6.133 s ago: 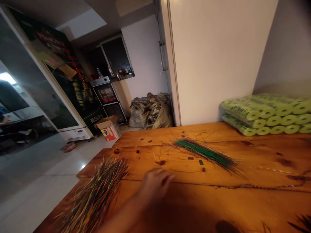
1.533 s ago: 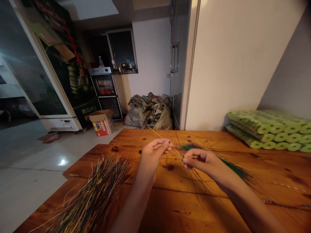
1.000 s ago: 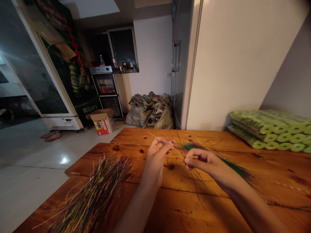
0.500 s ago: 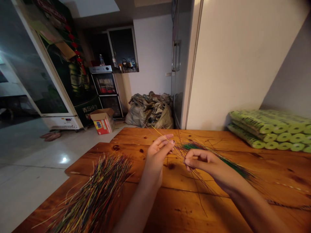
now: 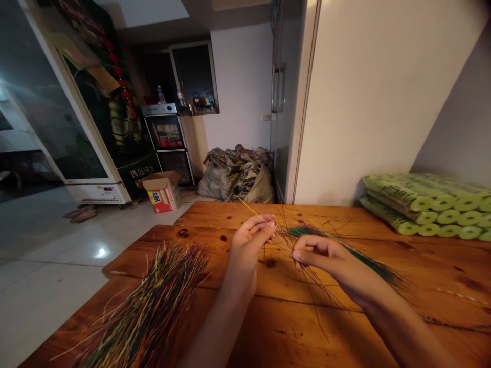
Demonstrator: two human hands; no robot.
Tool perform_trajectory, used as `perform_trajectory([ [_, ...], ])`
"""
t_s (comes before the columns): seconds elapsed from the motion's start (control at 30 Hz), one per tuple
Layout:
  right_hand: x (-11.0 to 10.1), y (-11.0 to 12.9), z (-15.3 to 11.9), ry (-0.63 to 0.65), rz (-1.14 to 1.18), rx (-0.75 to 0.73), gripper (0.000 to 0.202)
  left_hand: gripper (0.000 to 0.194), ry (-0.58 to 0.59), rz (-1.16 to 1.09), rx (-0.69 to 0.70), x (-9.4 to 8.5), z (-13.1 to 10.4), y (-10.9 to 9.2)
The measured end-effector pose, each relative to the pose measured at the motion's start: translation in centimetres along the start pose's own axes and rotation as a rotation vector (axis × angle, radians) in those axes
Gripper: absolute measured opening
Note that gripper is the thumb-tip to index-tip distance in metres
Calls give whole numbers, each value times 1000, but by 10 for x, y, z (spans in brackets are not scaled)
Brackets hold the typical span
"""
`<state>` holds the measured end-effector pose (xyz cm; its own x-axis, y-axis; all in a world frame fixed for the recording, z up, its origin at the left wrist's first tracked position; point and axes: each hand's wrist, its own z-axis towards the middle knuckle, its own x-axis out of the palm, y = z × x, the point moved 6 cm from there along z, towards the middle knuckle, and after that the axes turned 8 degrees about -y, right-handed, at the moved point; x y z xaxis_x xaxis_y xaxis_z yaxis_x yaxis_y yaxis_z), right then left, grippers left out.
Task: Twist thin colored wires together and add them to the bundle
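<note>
Thin coloured wires [image 5: 315, 282] run between my two hands over the wooden table [image 5: 276, 322]. My left hand [image 5: 251, 237] is closed, with thumb and fingers pinching the wires; a yellow one sticks out past the fingertips to the upper left. Lower and to the right, my right hand [image 5: 316, 251] pinches the same wires between thumb and forefinger, and loose ends fan out below it. Behind the right hand lies a bundle of green and dark wires [image 5: 370, 261]. A large heap of mixed-colour wires [image 5: 149, 309] rests on the table at the left.
Green packs of paper rolls [image 5: 429, 202] are stacked at the table's far right. A twisted strand [image 5: 456, 324] lies near the right edge. Beyond the table stand a cardboard box [image 5: 163, 191], stuffed sacks [image 5: 238, 174] and a glass-door fridge [image 5: 92, 148].
Both hands stay almost in place with the wires between them. The left fingertips have shifted very slightly; the heap and the bundle lie as before.
</note>
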<state>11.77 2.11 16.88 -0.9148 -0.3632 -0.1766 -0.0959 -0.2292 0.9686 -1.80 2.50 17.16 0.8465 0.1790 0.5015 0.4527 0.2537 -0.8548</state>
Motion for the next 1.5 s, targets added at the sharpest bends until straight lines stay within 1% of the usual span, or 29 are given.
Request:
perform_trajectory([
  [0.5, 2, 0, -1, 7, 33, -6, 19, 16, 14, -20, -4, 1, 1, 1],
  [0.73, 2, 0, -1, 12, 45, 3, 19, 11, -5, -23, 4, 0, 0, 1],
  [0.93, 3, 0, -1, 7, 56, 6, 19, 13, -14, -56, -12, 1, 0, 1],
  [1.2, 6, 2, -1, 26, 87, 8, 20, 20, 43, -111, -15, 4, -1, 3],
  [1.27, 7, 2, -2, 30, 96, 9, 19, 21, 73, -122, -21, 5, -1, 4],
  [1.33, 8, 1, -2, 37, 101, 12, 19, 19, 111, -102, -37, 6, -2, 4],
  [1.4, 9, 1, -2, 41, 97, 16, 19, 13, 139, -27, -30, 7, -1, 4],
  [1.5, 10, 0, -1, 51, 62, 14, 19, 19, 163, 150, 13, 6, 0, 3],
])
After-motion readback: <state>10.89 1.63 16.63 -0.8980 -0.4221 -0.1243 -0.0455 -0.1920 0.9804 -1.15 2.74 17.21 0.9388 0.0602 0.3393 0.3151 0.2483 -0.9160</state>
